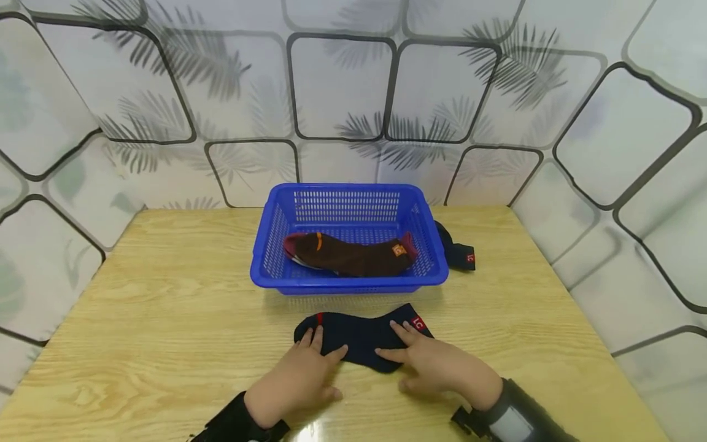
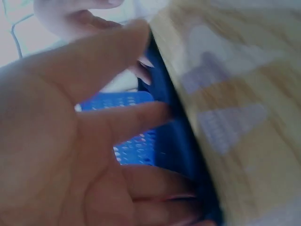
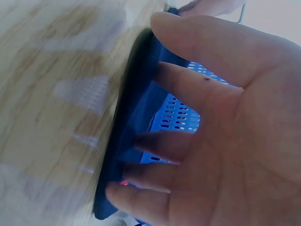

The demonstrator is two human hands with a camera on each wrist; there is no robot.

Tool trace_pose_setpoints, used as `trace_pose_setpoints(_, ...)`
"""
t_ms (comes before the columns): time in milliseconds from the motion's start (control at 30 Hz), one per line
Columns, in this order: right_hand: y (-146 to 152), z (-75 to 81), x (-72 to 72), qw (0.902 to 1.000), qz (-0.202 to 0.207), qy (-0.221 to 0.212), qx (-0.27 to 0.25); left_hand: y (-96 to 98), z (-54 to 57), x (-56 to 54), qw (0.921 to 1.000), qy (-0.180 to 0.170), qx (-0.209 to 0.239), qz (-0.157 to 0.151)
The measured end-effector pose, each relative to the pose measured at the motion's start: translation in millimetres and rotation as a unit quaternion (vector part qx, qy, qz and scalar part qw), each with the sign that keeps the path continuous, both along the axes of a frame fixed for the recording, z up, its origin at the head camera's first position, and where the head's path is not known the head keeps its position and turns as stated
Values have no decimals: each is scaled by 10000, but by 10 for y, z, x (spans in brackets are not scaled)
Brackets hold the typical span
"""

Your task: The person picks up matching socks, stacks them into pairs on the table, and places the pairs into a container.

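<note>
A navy sock point(image 1: 361, 337) with a red toe stripe and a red cuff label lies flat on the wooden table, in front of the basket. My left hand point(image 1: 301, 374) rests its spread fingertips on the toe half. On the cuff half, my right hand point(image 1: 442, 365) touches the cloth with extended fingers. Both wrist views show the palms from below, the left fingers point(image 2: 141, 117) and right fingers point(image 3: 162, 143) reaching straight to the dark blue sock point(image 3: 136, 108). Neither hand curls round it.
A blue plastic basket point(image 1: 348, 282) stands behind the sock, holding a brown sock point(image 1: 353, 255) with maroon ends on top. Another navy sock point(image 1: 458, 255) lies right of the basket, partly hidden by it. A patterned wall covering point(image 1: 342, 86) rises at the table's back edge.
</note>
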State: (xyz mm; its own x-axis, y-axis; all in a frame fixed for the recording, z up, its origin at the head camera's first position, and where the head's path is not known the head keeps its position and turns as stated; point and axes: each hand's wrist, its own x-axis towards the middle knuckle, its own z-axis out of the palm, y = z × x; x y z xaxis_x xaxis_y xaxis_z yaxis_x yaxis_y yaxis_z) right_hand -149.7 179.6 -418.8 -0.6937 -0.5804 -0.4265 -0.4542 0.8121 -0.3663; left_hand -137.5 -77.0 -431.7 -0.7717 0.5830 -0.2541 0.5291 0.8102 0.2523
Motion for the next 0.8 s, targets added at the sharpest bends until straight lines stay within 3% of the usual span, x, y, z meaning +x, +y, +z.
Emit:
trace_pose_setpoints(267, 58, 41, -14, 9998, -110, -68, -119, 67, 97, 72, 9985, 133, -514, 127)
trace_pose_setpoints(400, 249, 107, -183, 9983, -104, 164, -553, 22, 118, 77, 9986, 363, -291, 244)
trace_pose_setpoints(533, 607, 169, -451, 9923, -759, 681, -701, -50, 110, 99, 9969, 788, 1, 59)
trace_pose_setpoints(633, 845, 145, -693, 9743, -1716, 1393, -426, -86, 87, 105, 9925, 1162, 335, -158)
trace_pose_setpoints(733, 994, 56, -934, 9412, -2452, 2312, -219, -91, 73, 92, 9883, 1358, 604, -340)
trace_pose_setpoints(800, 1047, -9, -1064, 9238, -2734, 2678, -93, -80, 70, 77, 9869, 1392, 701, -406)
